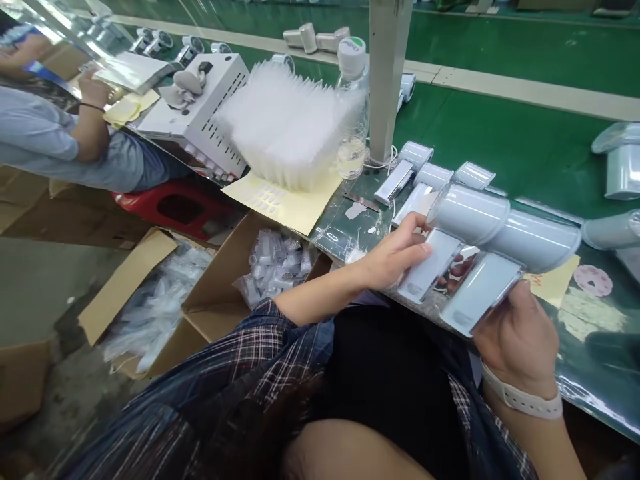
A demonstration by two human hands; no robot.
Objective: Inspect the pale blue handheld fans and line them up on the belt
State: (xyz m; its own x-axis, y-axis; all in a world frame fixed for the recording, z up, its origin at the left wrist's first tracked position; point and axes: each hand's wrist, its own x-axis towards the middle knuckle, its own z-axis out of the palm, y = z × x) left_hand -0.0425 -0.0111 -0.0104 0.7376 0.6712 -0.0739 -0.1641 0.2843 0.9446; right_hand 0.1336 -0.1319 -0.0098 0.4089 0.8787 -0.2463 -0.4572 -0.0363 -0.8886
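Note:
My left hand [397,253] grips the flat handle of a pale grey handheld device [467,213] with a rounded barrel. My right hand [517,333], with a white wristband, holds the handle of a second identical device [537,240] right beside the first. Both barrels lie side by side over the near edge of the green work surface [500,147]. More of the same grey devices [415,167] lie on the surface just behind them.
A stack of clear plastic bags [287,127] and a water bottle [353,107] stand beside a white post [387,73]. Yellow sticker sheets [287,200] lie near the edge. Open cardboard boxes [215,287] of bagged parts sit below left. A co-worker [65,143] sits at far left.

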